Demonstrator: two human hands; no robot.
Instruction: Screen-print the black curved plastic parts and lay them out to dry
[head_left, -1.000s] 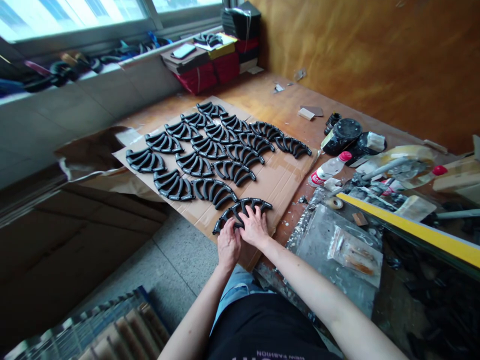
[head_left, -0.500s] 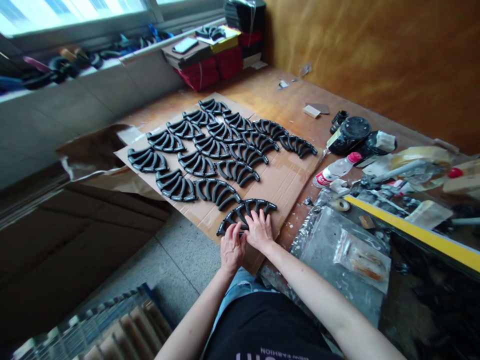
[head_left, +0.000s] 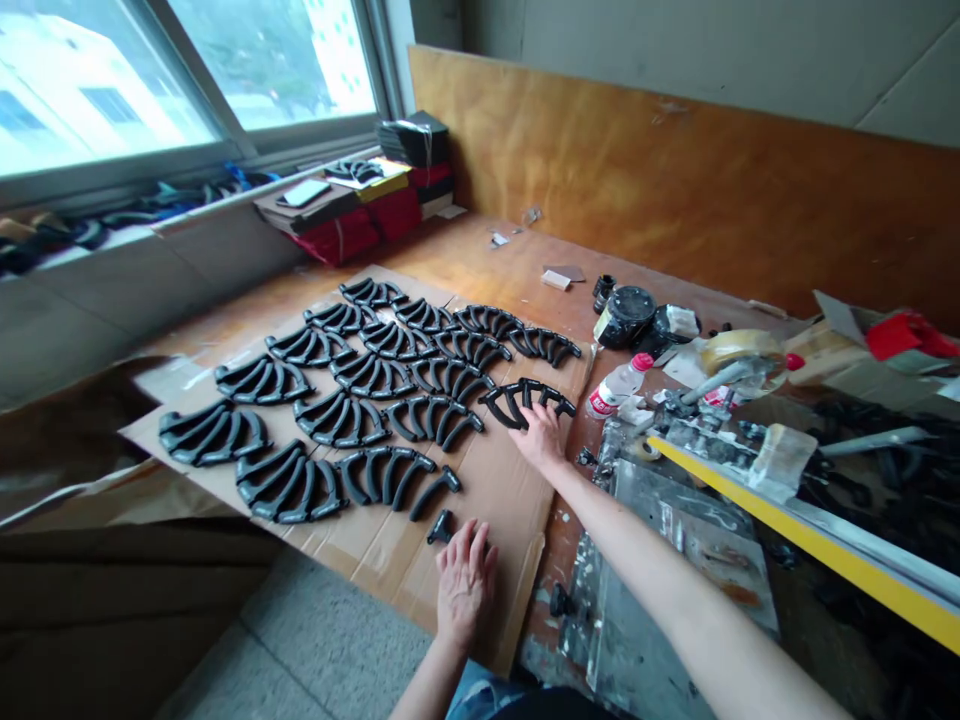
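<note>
Several fans of black curved pieces (head_left: 360,375) lie in rows on a cardboard sheet (head_left: 495,490) on the wooden bench. My right hand (head_left: 541,435) reaches to the sheet's right edge. Its fingers are stretched out, with the tips on one fan of black curved pieces (head_left: 525,398) at the right end of a row. My left hand (head_left: 465,582) lies flat and open on the cardboard near its front edge. A small black piece (head_left: 441,527) sits just beyond its fingertips. A single curved piece (head_left: 435,492) lies a little farther on.
Right of the cardboard are a red-capped plastic bottle (head_left: 619,383), a black tin (head_left: 625,315), a tape roll (head_left: 739,348), a yellow bar (head_left: 795,535) and a grimy plastic-covered plate (head_left: 652,600). Red boxes (head_left: 352,225) stand by the window. Brown paper (head_left: 67,470) hangs at the left.
My right hand has carried the fan of curved pieces from the near edge out to the right end of a row. My left hand stayed near the front edge. The view has tilted up.
</note>
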